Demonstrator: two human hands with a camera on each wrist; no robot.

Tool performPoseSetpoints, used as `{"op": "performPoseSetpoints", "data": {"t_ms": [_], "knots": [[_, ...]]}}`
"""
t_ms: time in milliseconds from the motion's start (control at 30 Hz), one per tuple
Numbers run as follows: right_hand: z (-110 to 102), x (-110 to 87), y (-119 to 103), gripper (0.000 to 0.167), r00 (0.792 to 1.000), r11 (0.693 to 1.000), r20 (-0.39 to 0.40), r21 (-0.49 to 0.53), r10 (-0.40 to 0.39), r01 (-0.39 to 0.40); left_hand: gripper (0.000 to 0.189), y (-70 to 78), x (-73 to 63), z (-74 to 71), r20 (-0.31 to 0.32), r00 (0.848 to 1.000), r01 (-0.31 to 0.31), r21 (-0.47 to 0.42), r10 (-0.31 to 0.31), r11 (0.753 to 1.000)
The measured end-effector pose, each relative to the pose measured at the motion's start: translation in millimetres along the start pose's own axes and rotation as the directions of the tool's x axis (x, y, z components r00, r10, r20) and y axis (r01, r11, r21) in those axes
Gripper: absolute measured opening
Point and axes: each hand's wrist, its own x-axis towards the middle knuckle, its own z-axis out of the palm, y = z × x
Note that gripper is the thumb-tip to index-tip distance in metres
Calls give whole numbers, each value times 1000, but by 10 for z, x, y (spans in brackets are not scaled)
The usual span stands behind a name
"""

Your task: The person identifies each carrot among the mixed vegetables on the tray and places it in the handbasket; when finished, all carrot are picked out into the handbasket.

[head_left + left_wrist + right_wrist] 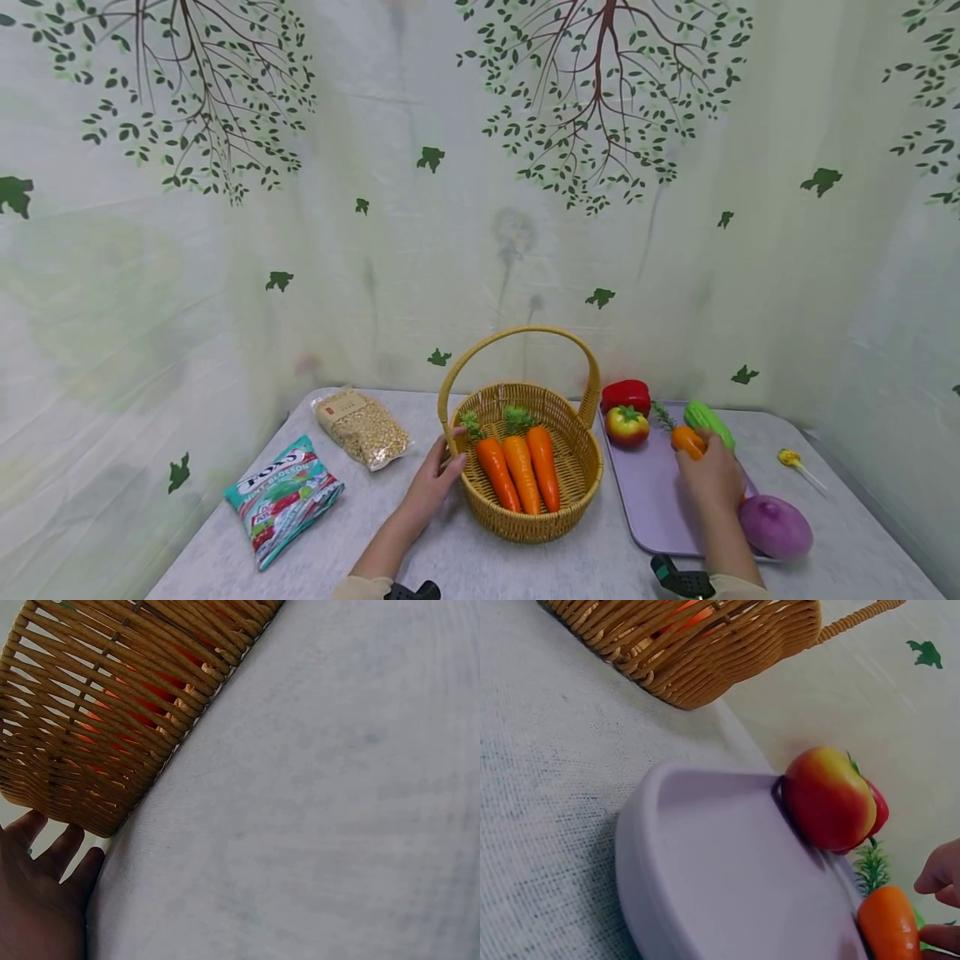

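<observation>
In the head view, my left hand (435, 479) rests its fingers against the left side of a wicker basket (525, 527), near the foot of its handle. The left wrist view has those fingers (64, 851) spread, fingertips at the woven wall. Three orange carrots (521, 475) with green tops lie inside the basket. My right hand (712, 479) grips another carrot (687, 442) over the lavender tray (652, 500), covering its middle. The right wrist view has that hand's fingers (941, 937) at the carrot's side, partly cut off by the frame edge.
A red bell pepper (626, 395), a red-yellow fruit (627, 427) and a green vegetable (708, 422) are on the tray. A purple vegetable (776, 527) sits at its right edge, a lollipop (791, 457) beyond. Leftward lie a grain bag (363, 427) and a teal snack bag (285, 500).
</observation>
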Motion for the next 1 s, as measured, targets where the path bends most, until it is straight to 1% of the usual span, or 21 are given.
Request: {"op": "performPoseSetpoints", "data": {"t_ms": [233,367,467,633,767,867,1000], "knots": [[-6,-16,9,58,1000,1000,11,-26,-14,14,46,22,-6,5,8,1000,6,0,-6,1000],[1,5,22,58,998,1000,58,-7,-15,16,47,16,-1,2,8,1000,-3,6,3,1000],[18,21,55,58,995,999,95,7,-34,33,47,14,-1,-1,11,1000,-11,14,11,1000],[49,32,113,59,991,997,115,-21,-69,72,47,20,-5,4,13,1000,-1,12,0,1000],[63,33,120,58,992,998,119,-22,-50,53,47,29,-8,6,9,1000,-5,17,5,1000],[60,21,98,58,992,999,125,22,-30,27,47,35,-8,7,6,1000,-10,23,10,1000],[41,9,55,62,993,994,119,107,0,-13,48,48,-11,7,4,1000,-3,27,3,1000]]}}
